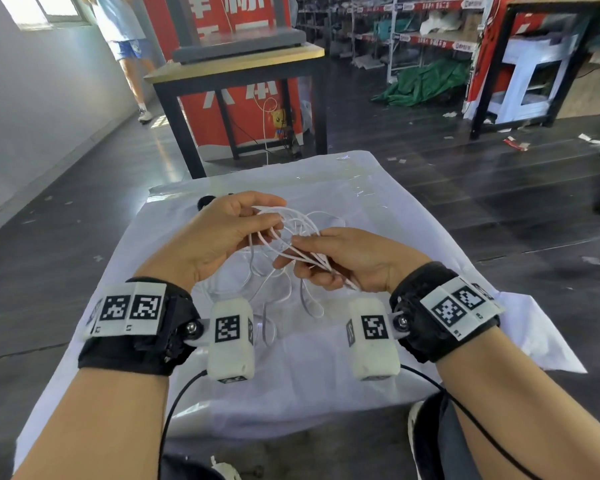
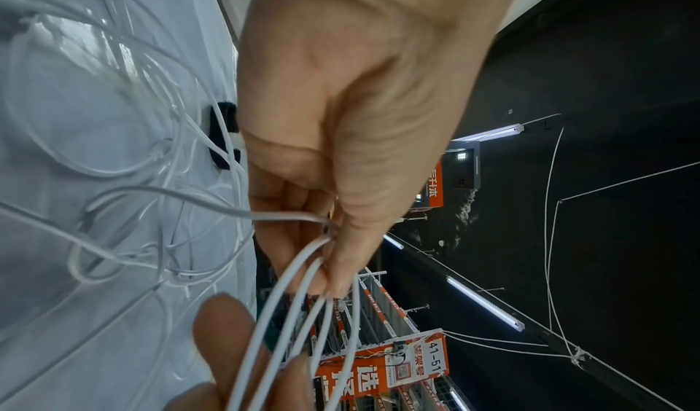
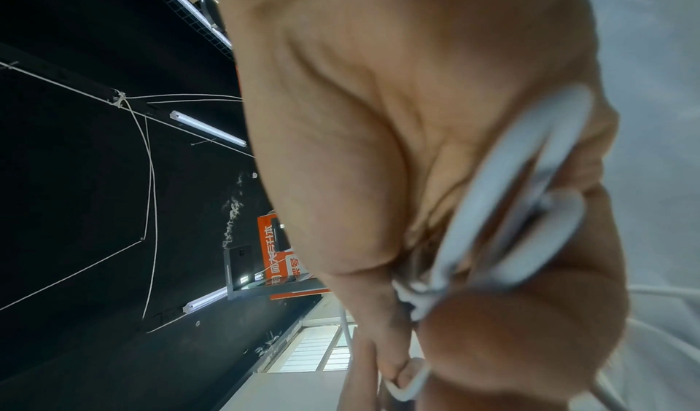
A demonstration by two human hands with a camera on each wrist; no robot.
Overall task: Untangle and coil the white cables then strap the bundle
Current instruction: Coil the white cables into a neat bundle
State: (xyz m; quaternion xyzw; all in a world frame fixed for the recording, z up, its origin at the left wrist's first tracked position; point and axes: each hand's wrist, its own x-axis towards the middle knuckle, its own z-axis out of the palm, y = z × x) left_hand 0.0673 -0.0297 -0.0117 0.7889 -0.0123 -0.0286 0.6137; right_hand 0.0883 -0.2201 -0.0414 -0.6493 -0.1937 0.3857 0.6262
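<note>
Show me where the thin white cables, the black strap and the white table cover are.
thin white cables [image 1: 293, 225], head view, loops between the hands
black strap [image 2: 223, 136], left wrist view, its middle
white table cover [image 1: 378, 202], head view, bare far part

Daylight from a window [image 1: 45, 8] at upper left lights the scene evenly; wrist views blur close up and bend at edges.

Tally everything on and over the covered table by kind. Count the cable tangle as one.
Hands: 2 (left hand, right hand)
Wrist cameras: 2 (left wrist camera, right wrist camera)
White cable tangle, held by both hands: 1
Black strap: 1
White sheet: 1
Total: 7
</note>
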